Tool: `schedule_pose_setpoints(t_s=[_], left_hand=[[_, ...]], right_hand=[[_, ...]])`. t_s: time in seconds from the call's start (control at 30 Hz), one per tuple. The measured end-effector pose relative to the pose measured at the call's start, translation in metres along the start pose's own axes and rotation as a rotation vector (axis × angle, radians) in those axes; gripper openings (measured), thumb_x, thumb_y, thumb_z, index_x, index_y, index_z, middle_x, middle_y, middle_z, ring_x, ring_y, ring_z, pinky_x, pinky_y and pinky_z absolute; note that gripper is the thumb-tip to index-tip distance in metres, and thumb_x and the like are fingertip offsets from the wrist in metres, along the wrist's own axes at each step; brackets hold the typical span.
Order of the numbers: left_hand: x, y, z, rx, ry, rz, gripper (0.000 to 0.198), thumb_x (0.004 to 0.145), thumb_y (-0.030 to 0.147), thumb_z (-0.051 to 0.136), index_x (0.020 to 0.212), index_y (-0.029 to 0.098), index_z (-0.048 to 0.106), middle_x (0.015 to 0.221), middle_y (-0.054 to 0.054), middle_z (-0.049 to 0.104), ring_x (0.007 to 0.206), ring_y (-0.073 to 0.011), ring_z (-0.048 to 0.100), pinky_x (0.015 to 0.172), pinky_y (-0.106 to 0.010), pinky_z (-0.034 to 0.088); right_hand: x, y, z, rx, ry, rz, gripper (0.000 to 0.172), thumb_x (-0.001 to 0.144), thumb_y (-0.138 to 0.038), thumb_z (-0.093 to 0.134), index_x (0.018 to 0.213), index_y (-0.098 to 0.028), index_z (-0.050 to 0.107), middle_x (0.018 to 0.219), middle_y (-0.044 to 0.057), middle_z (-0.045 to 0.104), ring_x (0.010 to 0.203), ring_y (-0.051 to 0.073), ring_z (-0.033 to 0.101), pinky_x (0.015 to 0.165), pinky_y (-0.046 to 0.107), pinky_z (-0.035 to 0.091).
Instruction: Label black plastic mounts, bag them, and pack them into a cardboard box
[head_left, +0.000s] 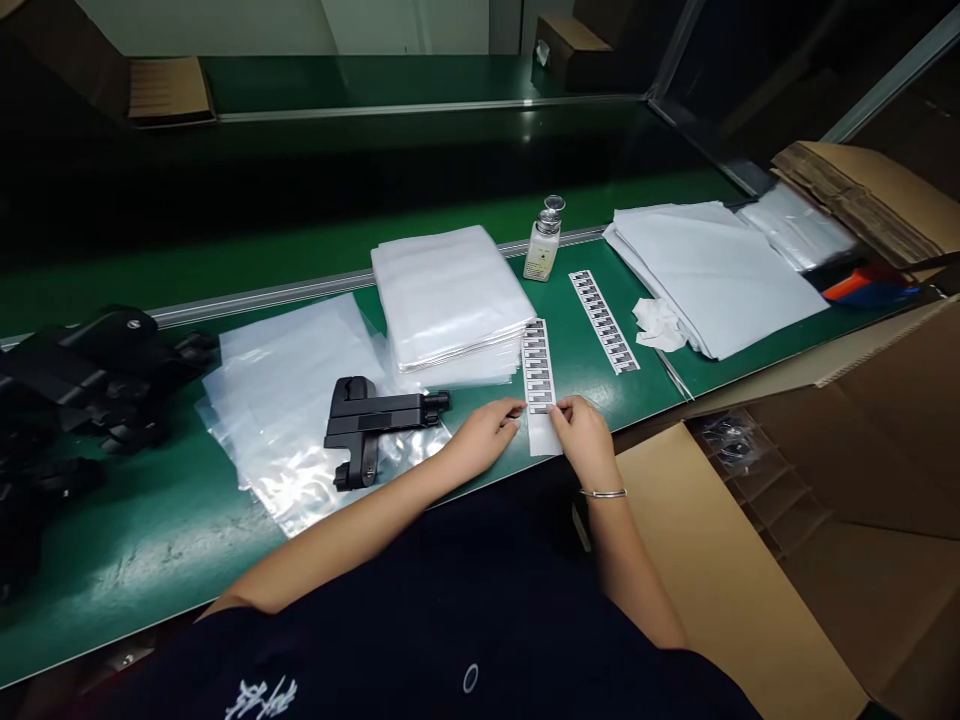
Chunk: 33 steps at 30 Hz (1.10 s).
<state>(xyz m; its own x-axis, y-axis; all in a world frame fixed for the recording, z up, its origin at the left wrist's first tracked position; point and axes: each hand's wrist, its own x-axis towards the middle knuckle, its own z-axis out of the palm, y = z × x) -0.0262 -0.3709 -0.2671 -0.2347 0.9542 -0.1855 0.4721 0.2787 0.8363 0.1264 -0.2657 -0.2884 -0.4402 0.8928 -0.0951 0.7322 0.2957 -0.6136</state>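
A strip of printed labels (538,365) lies on the green workbench, its lower end bare white backing. My right hand (587,440), with a bracelet at the wrist, has thumb and forefinger closed at the right edge of the lowest label. On the other side, my left hand (489,437) rests with bent fingers, the forefinger tip at the strip's left edge and a gap between it and the thumb. Left of that hand, a black clamp-like plastic part (375,422) sits on clear plastic bags (292,365). A second label strip (602,320) lies farther right.
Behind the strip are a stack of plastic bags (454,290) and a pump bottle (543,245). White sheets (712,265), crumpled paper (660,324) and tweezers (675,375) lie right. More black parts (105,380) stand left. An open cardboard box (720,560) is below the bench edge.
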Motion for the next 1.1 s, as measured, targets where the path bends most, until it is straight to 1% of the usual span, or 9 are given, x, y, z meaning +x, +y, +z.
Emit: schedule_pose_setpoints(t_s=[0.2,0.33,0.47,0.57,0.67,0.73,0.83,0.93,1.1], left_hand=[[0.017,0.001,0.010,-0.361,-0.056,-0.227,0.025,0.086,0.019,0.052,0.111,0.015,0.055,0.104,-0.009,0.061,0.090,-0.0184,0.066,0.065,-0.027,0.057],[0.015,-0.001,0.010,-0.495,-0.048,-0.294,0.023,0.083,0.019,0.058,0.105,0.016,0.053,0.098,-0.007,0.059,0.089,-0.0175,0.066,0.059,-0.023,0.056],[0.002,-0.002,0.018,-0.586,-0.173,-0.360,0.023,0.080,0.020,0.063,0.099,0.016,0.052,0.098,-0.007,0.061,0.088,-0.0170,0.065,0.057,-0.022,0.055],[-0.006,-0.002,0.024,-0.597,-0.244,-0.355,0.024,0.079,0.023,0.063,0.098,0.017,0.051,0.093,-0.005,0.062,0.082,-0.0154,0.065,0.057,-0.022,0.053],[-0.007,0.001,0.023,-0.510,-0.118,-0.254,0.027,0.080,0.029,0.062,0.102,0.019,0.052,0.081,0.001,0.059,0.067,-0.0114,0.060,0.052,-0.019,0.046],[-0.003,0.005,0.020,-0.469,-0.053,-0.185,0.041,0.079,0.032,0.064,0.117,0.022,0.051,0.077,0.003,0.058,0.062,-0.0106,0.056,0.050,-0.019,0.042],[0.006,0.011,0.021,-0.584,-0.119,-0.162,0.063,0.075,0.033,0.069,0.132,0.022,0.045,0.076,0.003,0.062,0.059,-0.0109,0.056,0.055,-0.021,0.043],[0.014,0.013,0.027,-0.705,-0.073,-0.160,0.048,0.070,0.033,0.072,0.113,0.015,0.058,0.067,0.003,0.060,0.054,-0.0090,0.051,0.055,-0.021,0.040],[0.019,0.009,0.034,-0.719,-0.004,-0.135,0.031,0.066,0.032,0.075,0.089,0.014,0.064,0.066,0.002,0.061,0.055,-0.0086,0.051,0.055,-0.020,0.037]], right_hand=[[0.001,-0.003,-0.005,0.236,-0.156,0.035,0.019,0.083,-0.036,0.052,0.079,-0.021,0.063,0.073,0.003,0.067,0.068,0.020,0.062,0.064,0.030,0.043],[-0.020,0.006,-0.011,0.341,-0.109,0.068,0.021,0.086,-0.039,0.049,0.081,-0.022,0.058,0.074,0.001,0.068,0.057,0.017,0.063,0.062,0.029,0.045],[-0.054,0.020,-0.010,0.251,-0.074,0.086,0.023,0.086,-0.044,0.052,0.078,-0.023,0.051,0.061,0.000,0.061,0.055,0.019,0.062,0.055,0.028,0.041],[-0.069,0.024,-0.002,0.356,-0.135,0.080,0.018,0.086,-0.041,0.054,0.087,-0.024,0.048,0.064,-0.003,0.059,0.052,0.017,0.059,0.053,0.027,0.040],[-0.070,0.023,0.005,0.577,-0.115,0.074,0.014,0.088,-0.035,0.053,0.095,-0.024,0.048,0.069,-0.005,0.058,0.049,0.012,0.053,0.051,0.025,0.040],[-0.068,0.022,0.007,0.751,-0.085,0.058,0.014,0.089,-0.035,0.054,0.097,-0.024,0.049,0.071,-0.006,0.056,0.047,0.009,0.049,0.046,0.023,0.038],[-0.066,0.021,0.010,0.945,-0.098,-0.001,0.016,0.088,-0.036,0.058,0.093,-0.024,0.050,0.069,-0.007,0.053,0.045,0.007,0.045,0.043,0.021,0.036],[-0.062,0.022,0.011,0.885,0.036,-0.036,0.015,0.089,-0.036,0.058,0.096,-0.024,0.054,0.078,-0.003,0.060,0.051,0.009,0.051,0.048,0.024,0.043],[-0.047,0.023,0.012,0.383,0.374,-0.244,0.019,0.092,-0.033,0.053,0.100,-0.022,0.067,0.105,0.009,0.064,0.094,0.022,0.060,0.078,0.037,0.052]])
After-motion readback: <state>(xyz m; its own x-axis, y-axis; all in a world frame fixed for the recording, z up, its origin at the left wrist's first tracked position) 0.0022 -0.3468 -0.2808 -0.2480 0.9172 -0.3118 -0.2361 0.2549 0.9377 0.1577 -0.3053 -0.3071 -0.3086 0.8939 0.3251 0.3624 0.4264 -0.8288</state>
